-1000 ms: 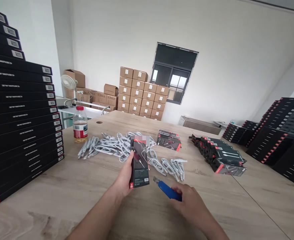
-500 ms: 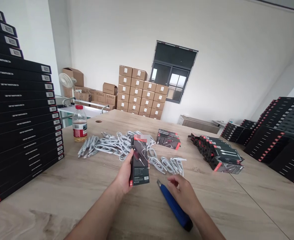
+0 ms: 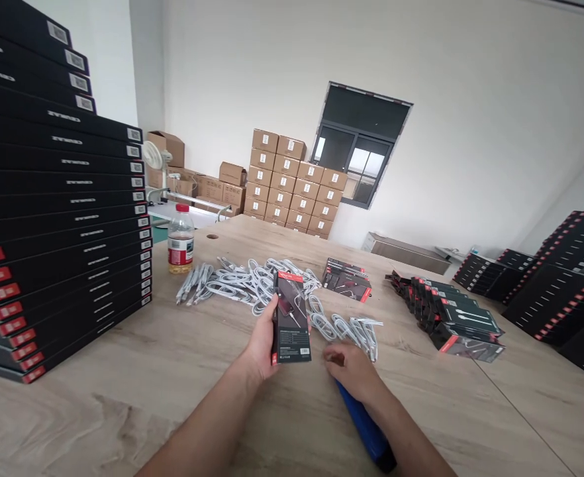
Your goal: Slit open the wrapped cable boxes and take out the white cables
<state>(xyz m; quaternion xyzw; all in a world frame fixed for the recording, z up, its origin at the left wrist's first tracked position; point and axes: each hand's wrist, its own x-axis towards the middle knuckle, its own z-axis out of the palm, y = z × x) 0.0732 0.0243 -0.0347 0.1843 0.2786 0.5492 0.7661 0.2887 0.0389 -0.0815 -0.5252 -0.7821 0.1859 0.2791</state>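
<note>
My left hand (image 3: 262, 343) grips a slim black-and-red cable box (image 3: 292, 324), with the thumb along its left edge and a cable and phone pictured on the side facing me. To the right of the box is my right hand (image 3: 352, 372), its fingers loosely curled with a gap inside and nothing visible in them. Below it a blue utility knife (image 3: 364, 424) lies on the table, its front end hidden by the hand. Behind the box spreads a pile of grey-white cables (image 3: 237, 281). Several more coiled cables (image 3: 344, 328) lie beyond my right hand.
Tall stacked black boxes (image 3: 73, 218) stand at left, beside a red-capped bottle (image 3: 181, 242). Flat boxes (image 3: 346, 279) lie behind the cables. More packs (image 3: 455, 315) and black stacks (image 3: 560, 285) are at right. Cartons (image 3: 292, 182) stand by the wall.
My right hand has moved left toward the cable box, now covering the knife's front end. The view has shifted left, so most things appear farther right; the left hand still holds the box.
</note>
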